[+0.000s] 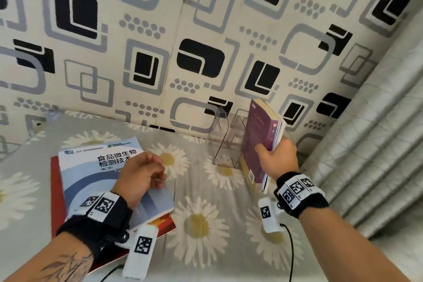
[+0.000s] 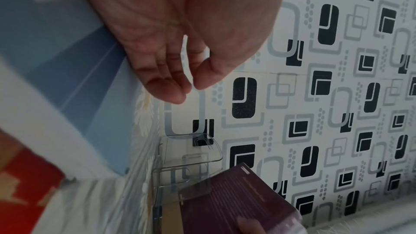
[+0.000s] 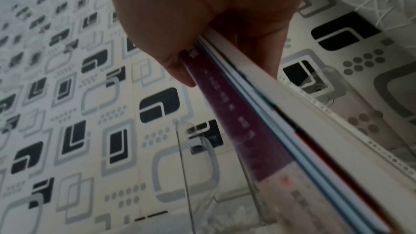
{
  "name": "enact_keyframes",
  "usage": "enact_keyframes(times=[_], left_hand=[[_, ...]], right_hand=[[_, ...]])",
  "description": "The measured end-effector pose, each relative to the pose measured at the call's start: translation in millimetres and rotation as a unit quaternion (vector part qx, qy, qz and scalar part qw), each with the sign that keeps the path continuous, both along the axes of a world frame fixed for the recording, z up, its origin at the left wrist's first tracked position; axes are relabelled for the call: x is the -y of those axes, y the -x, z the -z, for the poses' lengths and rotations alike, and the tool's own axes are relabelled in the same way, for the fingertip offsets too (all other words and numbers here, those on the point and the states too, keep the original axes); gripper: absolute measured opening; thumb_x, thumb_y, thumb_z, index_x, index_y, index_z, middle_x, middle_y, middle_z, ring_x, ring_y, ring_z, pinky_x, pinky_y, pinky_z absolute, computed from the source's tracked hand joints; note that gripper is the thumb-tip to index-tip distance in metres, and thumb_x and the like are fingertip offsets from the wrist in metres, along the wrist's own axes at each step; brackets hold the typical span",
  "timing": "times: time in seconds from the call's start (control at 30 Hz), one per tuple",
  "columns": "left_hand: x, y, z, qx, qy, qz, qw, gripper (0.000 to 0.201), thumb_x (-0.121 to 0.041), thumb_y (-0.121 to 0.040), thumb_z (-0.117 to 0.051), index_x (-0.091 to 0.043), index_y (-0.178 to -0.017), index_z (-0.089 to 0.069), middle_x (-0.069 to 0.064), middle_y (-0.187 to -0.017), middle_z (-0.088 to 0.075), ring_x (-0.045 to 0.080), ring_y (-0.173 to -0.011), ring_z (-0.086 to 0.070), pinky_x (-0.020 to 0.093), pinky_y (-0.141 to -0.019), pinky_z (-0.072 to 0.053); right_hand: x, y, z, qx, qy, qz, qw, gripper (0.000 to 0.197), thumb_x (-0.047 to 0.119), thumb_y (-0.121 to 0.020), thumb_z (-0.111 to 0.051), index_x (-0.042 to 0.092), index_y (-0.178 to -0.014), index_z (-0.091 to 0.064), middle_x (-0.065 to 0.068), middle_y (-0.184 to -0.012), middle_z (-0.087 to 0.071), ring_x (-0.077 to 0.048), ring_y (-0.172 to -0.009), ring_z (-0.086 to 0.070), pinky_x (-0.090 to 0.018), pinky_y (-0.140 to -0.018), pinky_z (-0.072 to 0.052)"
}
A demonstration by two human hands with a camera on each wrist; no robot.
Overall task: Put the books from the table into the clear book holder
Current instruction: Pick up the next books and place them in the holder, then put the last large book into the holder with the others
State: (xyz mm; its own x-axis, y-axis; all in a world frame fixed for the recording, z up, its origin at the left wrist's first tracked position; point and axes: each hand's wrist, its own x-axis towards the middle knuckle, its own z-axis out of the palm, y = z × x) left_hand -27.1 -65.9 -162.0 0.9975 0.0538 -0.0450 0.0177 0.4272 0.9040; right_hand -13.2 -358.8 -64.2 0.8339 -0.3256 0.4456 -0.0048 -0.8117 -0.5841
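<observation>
My right hand (image 1: 275,158) grips purple-covered books (image 1: 261,142) upright, spines down, to slot them into the clear book holder (image 1: 223,142) at the table's back-right corner; left hand (image 1: 139,173) hangs loose, holding nothing, over the blue textbook (image 1: 91,167).

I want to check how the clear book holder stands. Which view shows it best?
The head view: the clear book holder stands whole on the flowered cloth, beside the purple book in the right hand. The left wrist view shows its dividers sideways; the right wrist view shows only blurred edges.

Wall (image 1: 137,30): covered in cream padding, patterned with black and grey squares.
Table (image 1: 206,247): draped in daisy-print cloth.
</observation>
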Motion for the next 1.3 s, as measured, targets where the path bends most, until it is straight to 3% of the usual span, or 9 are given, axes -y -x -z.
enact_keyframes(times=[0.2, 0.3, 0.47, 0.63, 0.83, 1.0, 1.07, 1.17, 1.3], left_hand=[[-0.2, 0.5, -0.6, 0.001, 0.016, 0.0, 1.0, 0.02, 0.008, -0.088, -0.045, -0.006, -0.075, -0.051, 0.015, -0.064, -0.052, 0.019, -0.046, -0.057, 0.024, -0.041, -0.042], [-0.2, 0.7, -1.1, 0.004, 0.013, 0.003, 1.0, 0.02, 0.007, -0.089, -0.044, -0.005, -0.075, -0.051, 0.017, -0.066, -0.052, 0.02, -0.047, -0.056, 0.025, -0.041, -0.041], [0.1, -0.4, -0.3, 0.002, 0.01, 0.003, 1.0, 0.019, 0.006, -0.089, -0.042, -0.004, -0.075, -0.052, 0.017, -0.066, -0.053, 0.021, -0.047, -0.056, 0.025, -0.042, -0.041], [-0.2, 1.5, -1.4, -0.002, 0.007, 0.005, 1.0, 0.02, 0.005, -0.089, -0.042, -0.004, -0.074, -0.052, 0.017, -0.066, -0.053, 0.02, -0.046, -0.057, 0.024, -0.042, -0.041], [-0.9, 5.4, -4.8, -0.007, -0.002, 0.004, 1.0, 0.021, 0.006, -0.089, -0.04, -0.005, -0.075, -0.053, 0.016, -0.066, -0.053, 0.02, -0.048, -0.056, 0.024, -0.042, -0.042], [-1.0, 6.8, -8.8, -0.014, -0.02, -0.002, 1.0, 0.02, 0.005, -0.089, -0.041, -0.004, -0.075, -0.053, 0.016, -0.066, -0.053, 0.021, -0.049, -0.055, 0.025, -0.043, -0.041], [-0.7, 6.2, -10.8, -0.023, -0.02, -0.003, 1.0, 0.02, 0.005, -0.089, -0.042, -0.004, -0.075, -0.053, 0.015, -0.066, -0.053, 0.021, -0.049, -0.055, 0.024, -0.043, -0.041], [-3.1, 9.8, -18.3, -0.032, -0.004, -0.007, 0.999, 0.019, 0.004, -0.088, -0.044, -0.006, -0.074, -0.054, 0.013, -0.066, -0.053, 0.022, -0.049, -0.054, 0.023, -0.043, -0.042], [-15.9, 18.9, -35.4, -0.031, 0.017, -0.044, 0.998, 0.02, 0.006, -0.085, -0.046, -0.008, -0.075, -0.054, 0.008, -0.062, -0.056, 0.022, -0.05, -0.055, 0.022, -0.042, -0.042]], right_hand=[[-7.0, -41.2, 9.9, -0.03, 0.01, 0.026, 0.999, 0.034, 0.027, -0.081, -0.065, 0.005, -0.105, -0.069, -0.011, -0.083, -0.071, -0.03, -0.073, -0.066, -0.034, -0.064, -0.058], [-8.5, -57.0, 10.7, -0.017, 0.007, 0.035, 0.999, 0.04, 0.028, -0.082, -0.065, 0.008, -0.116, -0.067, -0.015, -0.096, -0.072, -0.035, -0.082, -0.068, -0.04, -0.071, -0.06], [-13.0, -68.1, 16.1, 0.017, -0.013, 0.036, 0.999, 0.04, 0.031, -0.087, -0.066, 0.01, -0.122, -0.065, -0.015, -0.101, -0.073, -0.036, -0.088, -0.069, -0.034, -0.072, -0.054], [-10.2, -69.9, 25.7, 0.035, -0.066, 0.036, 0.997, 0.038, 0.034, -0.087, -0.067, 0.007, -0.114, -0.067, -0.013, -0.092, -0.072, -0.035, -0.085, -0.071, -0.032, -0.072, -0.055], [-9.1, -61.0, 31.5, -0.047, -0.053, 0.037, 0.997, 0.042, 0.043, -0.083, -0.069, 0.008, -0.106, -0.067, -0.01, -0.084, -0.069, -0.029, -0.071, -0.068, -0.032, -0.065, -0.059], [-6.6, -49.2, 38.3, -0.118, -0.026, 0.052, 0.991, 0.052, 0.066, -0.083, -0.062, 0.014, -0.092, -0.059, -0.007, -0.074, -0.063, -0.024, -0.064, -0.058, -0.024, -0.057, -0.046], [-7.9, -44.5, 40.9, -0.15, -0.02, 0.078, 0.985, 0.065, 0.068, -0.081, -0.062, 0.007, -0.103, -0.059, -0.009, -0.08, -0.063, -0.026, -0.069, -0.059, -0.024, -0.056, -0.044], [-18.6, -34.4, 47.4, -0.117, -0.079, 0.127, 0.982, 0.088, 0.059, -0.074, -0.075, 0.0, -0.128, -0.039, -0.022, -0.116, -0.061, -0.04, -0.101, -0.064, -0.037, -0.075, -0.048], [-56.3, -17.7, 51.3, 0.021, -0.173, 0.136, 0.975, 0.065, 0.03, -0.076, -0.078, 0.002, -0.119, -0.038, -0.024, -0.124, -0.05, -0.041, -0.101, -0.059, -0.038, -0.073, -0.042]])
